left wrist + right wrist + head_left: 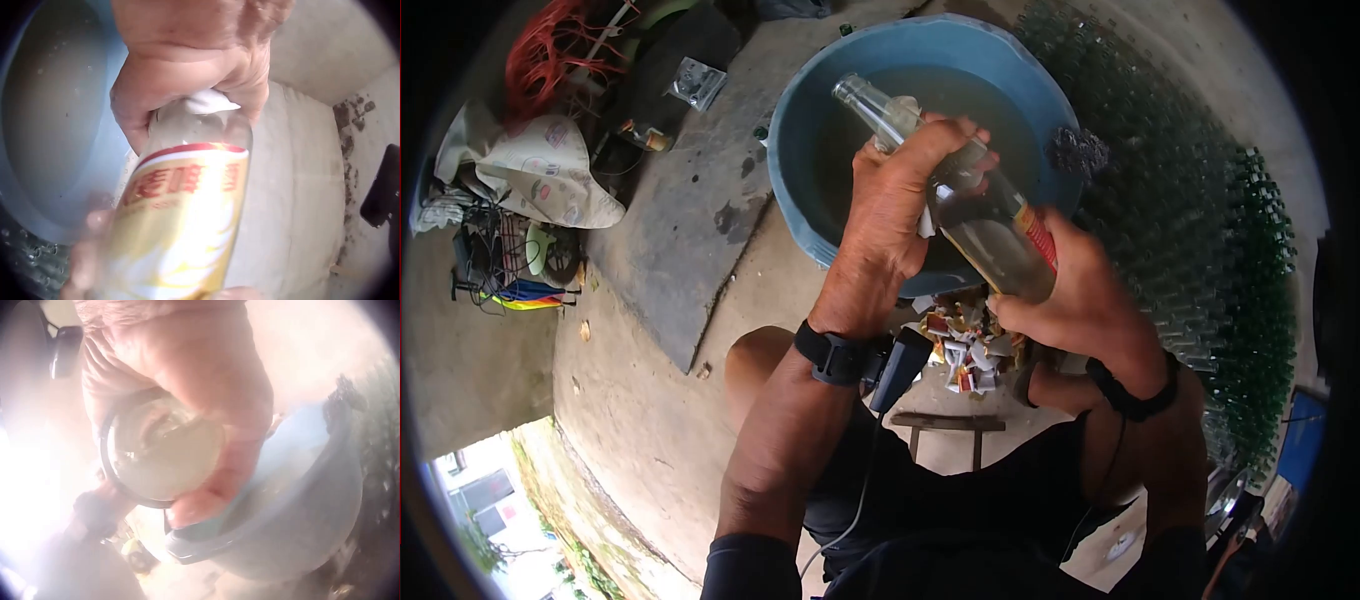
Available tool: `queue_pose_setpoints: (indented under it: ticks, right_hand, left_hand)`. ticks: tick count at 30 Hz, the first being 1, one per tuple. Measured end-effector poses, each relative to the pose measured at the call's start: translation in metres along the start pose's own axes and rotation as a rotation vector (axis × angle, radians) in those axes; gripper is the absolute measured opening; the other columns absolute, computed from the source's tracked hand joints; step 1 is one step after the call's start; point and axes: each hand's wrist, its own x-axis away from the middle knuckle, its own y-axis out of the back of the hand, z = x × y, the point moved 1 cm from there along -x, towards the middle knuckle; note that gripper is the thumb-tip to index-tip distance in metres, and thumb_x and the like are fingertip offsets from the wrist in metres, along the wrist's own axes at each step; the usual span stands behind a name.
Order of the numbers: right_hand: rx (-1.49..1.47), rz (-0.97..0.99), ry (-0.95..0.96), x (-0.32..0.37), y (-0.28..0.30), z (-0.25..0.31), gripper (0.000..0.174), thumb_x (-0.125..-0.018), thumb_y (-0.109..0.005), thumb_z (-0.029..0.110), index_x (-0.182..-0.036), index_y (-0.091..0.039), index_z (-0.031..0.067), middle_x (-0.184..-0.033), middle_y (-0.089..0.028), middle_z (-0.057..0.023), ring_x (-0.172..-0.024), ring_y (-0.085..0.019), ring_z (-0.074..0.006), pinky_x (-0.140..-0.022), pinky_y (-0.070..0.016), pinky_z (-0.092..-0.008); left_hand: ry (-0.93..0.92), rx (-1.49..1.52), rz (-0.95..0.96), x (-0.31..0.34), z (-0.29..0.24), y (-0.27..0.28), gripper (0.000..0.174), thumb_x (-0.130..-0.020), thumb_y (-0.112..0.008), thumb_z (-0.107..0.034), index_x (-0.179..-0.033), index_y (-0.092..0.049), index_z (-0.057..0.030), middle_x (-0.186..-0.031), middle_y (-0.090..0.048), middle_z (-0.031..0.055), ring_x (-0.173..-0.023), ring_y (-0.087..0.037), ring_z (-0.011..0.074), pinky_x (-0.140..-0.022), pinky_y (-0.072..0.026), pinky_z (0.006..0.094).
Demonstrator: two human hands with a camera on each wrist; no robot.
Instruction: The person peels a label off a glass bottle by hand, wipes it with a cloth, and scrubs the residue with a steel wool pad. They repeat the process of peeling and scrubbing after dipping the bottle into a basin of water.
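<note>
A clear glass bottle (990, 235) is held at a slant over the near part of a blue tub (800, 205) of cloudy water, its mouth toward the upper left. The left hand (900, 190) grips its neck and shoulder, with a bit of white material under the palm. Around the lower body curls the right hand (1085, 290). A gold and red label (181, 206) covers the bottle's body in the left wrist view. In the right wrist view the round base (165, 453) faces the camera, gripped by the right hand (219, 394).
Many glass bottles (1250, 290) stand in rows at the right. Torn label scraps (970, 350) lie on the floor below the tub, near a small wooden stool (948, 422). A dark mesh scrubber (1077, 150) hangs on the tub's right rim. At the left are a white sack (550, 170) and red strands (550, 60).
</note>
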Motion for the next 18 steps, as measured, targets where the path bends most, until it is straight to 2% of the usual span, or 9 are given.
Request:
queue_pose_setpoints:
  ticks: [3,6,9,12,14,15,18]
  right_hand:
    - [0.239,-0.033,-0.017,0.000,0.002,-0.001,0.065,-0.074,-0.088,0.020,-0.126,-0.063,-0.0075,-0.107,-0.073,-0.0165,-0.102,-0.072,-0.0234,-0.090,-0.0566,-0.0351]
    - [-0.135,0.148,-0.009,-0.002,0.003,-0.003,0.065,-0.075,-0.086,0.021,-0.128,-0.062,-0.0077,-0.103,-0.073,-0.0175,-0.094,-0.075,-0.0272,-0.084,-0.0586,-0.0369]
    - [-0.653,0.382,-0.299,0.003,0.006,-0.007,0.062,-0.076,-0.083,0.025,-0.126,-0.064,-0.0065,-0.100,-0.073,-0.0167,-0.081,-0.076,-0.0273,-0.073,-0.0602,-0.0377]
    - [-0.988,0.601,-0.403,0.006,0.007,-0.011,0.059,-0.076,-0.082,0.028,-0.122,-0.067,-0.0047,-0.099,-0.072,-0.0148,-0.074,-0.074,-0.0236,-0.065,-0.0599,-0.0364]
    - [-1.027,0.625,-0.411,0.006,0.005,-0.013,0.059,-0.076,-0.082,0.029,-0.122,-0.067,-0.0042,-0.099,-0.072,-0.0153,-0.074,-0.074,-0.0231,-0.065,-0.0601,-0.0351]
    - [-1.044,0.638,-0.413,0.006,0.004,-0.013,0.059,-0.077,-0.082,0.030,-0.122,-0.067,-0.0040,-0.099,-0.072,-0.0155,-0.074,-0.074,-0.0229,-0.064,-0.0602,-0.0344]
    - [-0.793,0.511,-0.411,0.007,0.004,-0.005,0.060,-0.077,-0.083,0.028,-0.124,-0.065,-0.0053,-0.098,-0.072,-0.0147,-0.074,-0.075,-0.0276,-0.066,-0.0601,-0.0365]
  left_hand:
    - [-0.001,-0.035,-0.022,0.000,0.002,-0.003,0.025,-0.095,-0.080,-0.018,-0.113,-0.070,-0.0027,-0.110,-0.075,0.0145,-0.104,-0.076,0.0328,-0.092,-0.0637,0.0469]
    - [0.078,0.067,0.061,-0.004,0.003,0.004,0.024,-0.097,-0.077,-0.022,-0.111,-0.071,-0.0027,-0.109,-0.076,0.0144,-0.103,-0.076,0.0332,-0.095,-0.0627,0.0481]
    - [0.144,0.232,0.165,-0.004,0.003,0.008,0.024,-0.099,-0.074,-0.026,-0.108,-0.073,-0.0032,-0.109,-0.077,0.0139,-0.104,-0.075,0.0342,-0.099,-0.0609,0.0507]
    - [0.162,0.287,0.325,-0.006,0.000,0.011,0.023,-0.099,-0.072,-0.027,-0.104,-0.074,-0.0050,-0.107,-0.077,0.0126,-0.106,-0.074,0.0353,-0.103,-0.0591,0.0542]
    - [0.170,0.316,0.405,-0.007,-0.002,0.011,0.022,-0.098,-0.073,-0.027,-0.103,-0.074,-0.0054,-0.105,-0.077,0.0123,-0.105,-0.074,0.0350,-0.103,-0.0589,0.0549]
    - [0.174,0.318,0.379,-0.008,-0.001,0.011,0.022,-0.097,-0.074,-0.027,-0.103,-0.075,-0.0055,-0.105,-0.077,0.0122,-0.106,-0.074,0.0351,-0.103,-0.0589,0.0549]
    - [0.162,0.282,0.272,-0.009,-0.002,0.012,0.022,-0.095,-0.076,-0.027,-0.102,-0.075,-0.0058,-0.105,-0.078,0.0119,-0.107,-0.074,0.0349,-0.103,-0.0590,0.0547]
